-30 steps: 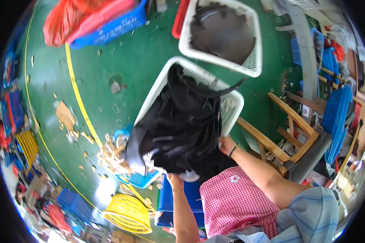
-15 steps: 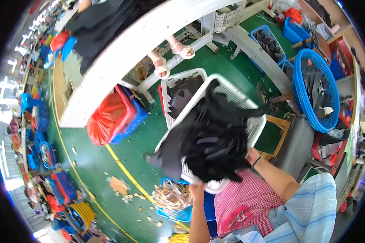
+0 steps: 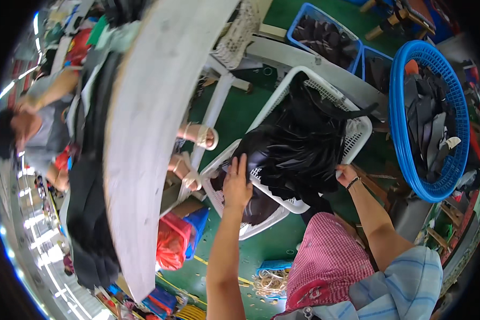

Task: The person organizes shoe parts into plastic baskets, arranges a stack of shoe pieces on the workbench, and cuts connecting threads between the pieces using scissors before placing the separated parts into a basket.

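Black fabric heaped in a raised white basket

White worktable [image 3: 144, 133], barely seen half a second ago, now fills the left. Black fabric [image 3: 298, 144] is piled in the white basket [image 3: 357, 130], now tilted over a second basket [image 3: 250, 226]. Its edge is gripped by the right hand [image 3: 346, 175]; the left hand [image 3: 237, 184] is pressed flat, fingers spread, on the fabric.

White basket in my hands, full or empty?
Full: the white basket is heaped with black fabric pieces spilling over its rim.
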Available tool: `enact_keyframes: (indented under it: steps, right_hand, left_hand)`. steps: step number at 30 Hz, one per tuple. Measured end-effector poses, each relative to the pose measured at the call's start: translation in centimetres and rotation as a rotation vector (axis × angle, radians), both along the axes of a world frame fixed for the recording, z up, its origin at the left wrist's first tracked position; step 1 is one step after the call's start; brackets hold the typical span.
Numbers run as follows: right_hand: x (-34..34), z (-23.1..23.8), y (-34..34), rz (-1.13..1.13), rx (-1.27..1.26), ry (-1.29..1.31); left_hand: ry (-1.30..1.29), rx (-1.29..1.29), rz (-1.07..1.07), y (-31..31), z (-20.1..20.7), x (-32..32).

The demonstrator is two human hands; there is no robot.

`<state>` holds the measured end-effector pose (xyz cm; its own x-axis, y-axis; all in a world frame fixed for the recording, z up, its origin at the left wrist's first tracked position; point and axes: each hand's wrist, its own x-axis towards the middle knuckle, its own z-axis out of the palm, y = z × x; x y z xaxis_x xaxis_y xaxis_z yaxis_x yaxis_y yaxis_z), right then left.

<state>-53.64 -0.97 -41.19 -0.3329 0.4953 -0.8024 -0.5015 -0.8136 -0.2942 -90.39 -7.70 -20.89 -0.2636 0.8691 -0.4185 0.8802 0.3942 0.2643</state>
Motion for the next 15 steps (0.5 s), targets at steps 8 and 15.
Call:
enact_keyframes:
  steps: [8, 15]
  right_hand:
    - [-3.3, -12.6, 9.5, 0.001, -0.063, -0.298]
    - [-11.3, -20.7, 11.5, 0.2, -0.126, -0.558]
  left_hand:
    - [-0.119, 0.296, 0.243, 9.6, -12.0, -7.3]
    - [-0.846, 0.285, 0.945, 13.5, -12.0, -3.7]
